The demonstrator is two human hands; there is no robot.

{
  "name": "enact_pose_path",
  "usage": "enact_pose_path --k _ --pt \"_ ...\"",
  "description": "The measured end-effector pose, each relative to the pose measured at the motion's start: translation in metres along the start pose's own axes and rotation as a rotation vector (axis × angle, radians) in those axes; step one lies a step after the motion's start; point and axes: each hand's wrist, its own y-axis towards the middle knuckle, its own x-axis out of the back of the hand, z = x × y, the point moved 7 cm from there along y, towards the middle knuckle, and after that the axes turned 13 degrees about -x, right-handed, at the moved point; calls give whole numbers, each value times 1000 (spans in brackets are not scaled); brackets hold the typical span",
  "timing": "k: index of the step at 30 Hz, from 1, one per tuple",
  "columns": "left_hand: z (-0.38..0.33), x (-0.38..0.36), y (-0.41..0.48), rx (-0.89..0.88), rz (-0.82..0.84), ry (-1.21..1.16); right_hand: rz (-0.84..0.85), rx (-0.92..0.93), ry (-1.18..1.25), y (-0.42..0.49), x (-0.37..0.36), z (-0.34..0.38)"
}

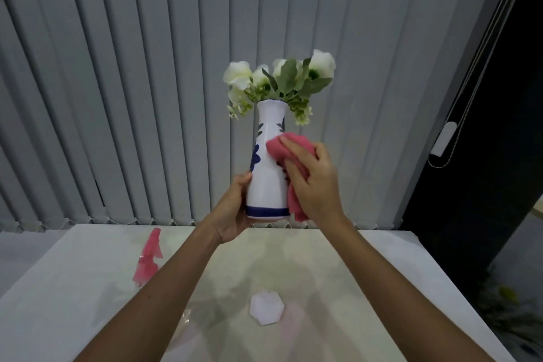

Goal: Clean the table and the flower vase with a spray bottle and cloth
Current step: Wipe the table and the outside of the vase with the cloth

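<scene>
While lifted: cloth (289,150) on vase (267,173) (seemingly pressed).

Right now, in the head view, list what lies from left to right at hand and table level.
spray bottle → left hand → vase → pink cloth → right hand → blind cord weight

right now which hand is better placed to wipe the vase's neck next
Right. The right hand already presses the pink cloth on the vase just below the neck; the left hand grips its base.
</scene>
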Motion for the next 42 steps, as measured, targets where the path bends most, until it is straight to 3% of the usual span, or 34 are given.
enact_pose_path --k 6,13,16,18,21,23,28,32,38,42 --pt "3 -7 -2 -74 115 69 -18 -132 147 40 0 19" --pt "-6 5 -1 -162 -2 17 64 -272 218 -6 -5 -10" --pt "-5 11 -1 -155 -60 -48 107 -173 143 -39 -8 -23" --pt "-5 12 -2 -138 -66 -82 141 0 26 -57 -5 -28" --pt "-2 12 -6 -83 -27 -70 230 218 -27 -69 -5 -28" --pt "1 7 -7 -52 40 -61 211 269 -9 -60 -2 -20" --pt "2 -7 -6 -64 120 -53 35 95 44 -3 7 12" --pt "-4 -15 -9 -96 166 41 -12 -63 203 36 12 27" --pt "-8 -8 -8 -90 59 14 75 -226 359 35 2 12" --pt "-7 1 -10 -73 55 40 153 -138 233 5 -1 0"
